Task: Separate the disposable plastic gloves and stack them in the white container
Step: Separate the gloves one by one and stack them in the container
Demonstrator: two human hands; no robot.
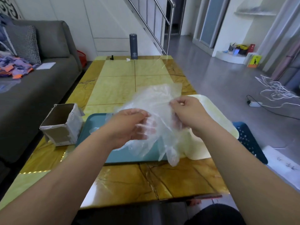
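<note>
A bunch of clear disposable plastic gloves [159, 101] hangs in the air between my two hands, above the trays. My left hand [129, 125] grips the gloves from the left with curled fingers. My right hand [188, 109] pinches an edge of the plastic on the right. Glove fingers dangle down [172, 153] over the trays. The white container [209, 114] lies under my right hand, mostly hidden by the gloves and my arm. A teal tray [94, 122] lies under my left hand with a few more clear gloves [94, 129] in it.
An open cardboard box [62, 125] stands left of the teal tray. A dark flask [133, 46] stands at the far edge of the yellow table [120, 82]. A blue basket [250, 140] sits at the table's right edge. A grey sofa [40, 75] runs along the left.
</note>
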